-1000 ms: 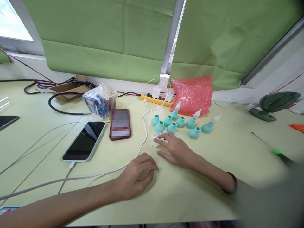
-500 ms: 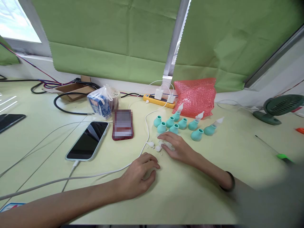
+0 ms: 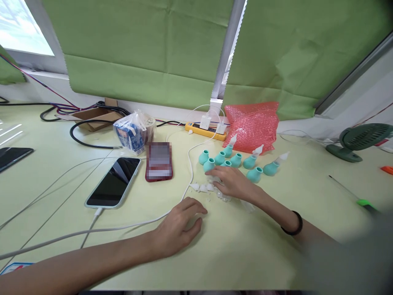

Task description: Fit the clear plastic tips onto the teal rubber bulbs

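My right hand (image 3: pixel 233 183) rests palm down on the yellow-green table (image 3: pixel 276 229), its fingers spread flat over several small clear plastic tips (image 3: pixel 205 188). Just behind it stand several teal rubber bulbs (image 3: pixel 236 160), a few with clear tips fitted. My left hand (image 3: pixel 178 225) lies nearer to me on the table, fingers loosely curled with nothing seen in them, beside a white cable (image 3: pixel 129 225). A dark band sits on my right wrist.
A red bubble-wrap bag (image 3: pixel 252 125) and a yellow power strip (image 3: pixel 205 129) lie behind the bulbs. Two phones (image 3: pixel 114 181) (image 3: pixel 159 161), a bagged blue carton (image 3: pixel 132 132) and cables lie to the left. A green fan (image 3: pixel 359 138) and a green-handled tool (image 3: pixel 356 196) are at the right.
My right hand slid slightly away from me, toward the bulbs, and lifted its wrist; clear tips it had covered now show to its left and beneath. The left hand has barely moved.
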{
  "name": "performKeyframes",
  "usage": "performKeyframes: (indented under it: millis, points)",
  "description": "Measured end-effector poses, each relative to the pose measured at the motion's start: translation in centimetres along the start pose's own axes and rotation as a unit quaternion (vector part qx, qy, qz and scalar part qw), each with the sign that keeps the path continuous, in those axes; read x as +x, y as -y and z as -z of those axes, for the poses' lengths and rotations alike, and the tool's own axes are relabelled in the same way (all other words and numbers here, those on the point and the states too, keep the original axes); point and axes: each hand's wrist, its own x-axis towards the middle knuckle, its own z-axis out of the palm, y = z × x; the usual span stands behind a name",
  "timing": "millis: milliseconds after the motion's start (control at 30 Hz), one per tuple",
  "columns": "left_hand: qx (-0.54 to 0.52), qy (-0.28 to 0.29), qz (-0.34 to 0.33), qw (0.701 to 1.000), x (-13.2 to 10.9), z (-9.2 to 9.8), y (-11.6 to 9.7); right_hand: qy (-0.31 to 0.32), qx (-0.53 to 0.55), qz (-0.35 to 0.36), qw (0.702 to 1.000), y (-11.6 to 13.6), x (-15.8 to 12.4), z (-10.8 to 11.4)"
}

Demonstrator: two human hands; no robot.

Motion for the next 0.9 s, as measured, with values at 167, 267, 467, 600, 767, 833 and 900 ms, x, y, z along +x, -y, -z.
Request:
performKeyframes:
  millis: [167, 267, 467, 600, 767, 833, 900]
  points:
    - [-0.008, -0.049, 0.014, 0.999, 0.2, 0.2, 0.1, -0.022, 0.272, -0.018, 0.962, 3.2, -3.0, 0.6]
    - [0.033, -0.022, -0.026, 0.999, 0.2, 0.0, 0.3, 0.035, 0.449, -0.06, 0.891, 4.8, -4.6, -1.1]
    - [0.108, 0.001, -0.01, 0.994, 0.4, -0.3, 1.0, -0.11, 0.362, -0.088, 0.921, 3.0, -4.9, -3.2]
    - [0.147, 0.007, 0.011, 0.989, 0.7, 0.0, 1.0, -0.139, 0.154, -0.036, 0.978, 2.1, -4.8, -3.5]
    - [0.171, 0.031, 0.013, 0.985, 0.6, 0.2, 0.8, -0.101, 0.022, -0.028, 0.994, 2.7, -4.9, -4.3]
    - [0.178, 0.04, 0.011, 0.983, 0.5, 0.2, 0.7, -0.111, 0.024, -0.03, 0.993, 2.7, -4.8, -4.5]
    - [0.184, 0.045, 0.009, 0.982, 0.5, 0.2, 0.7, -0.126, 0.044, -0.029, 0.991, 2.6, -4.7, -4.7]
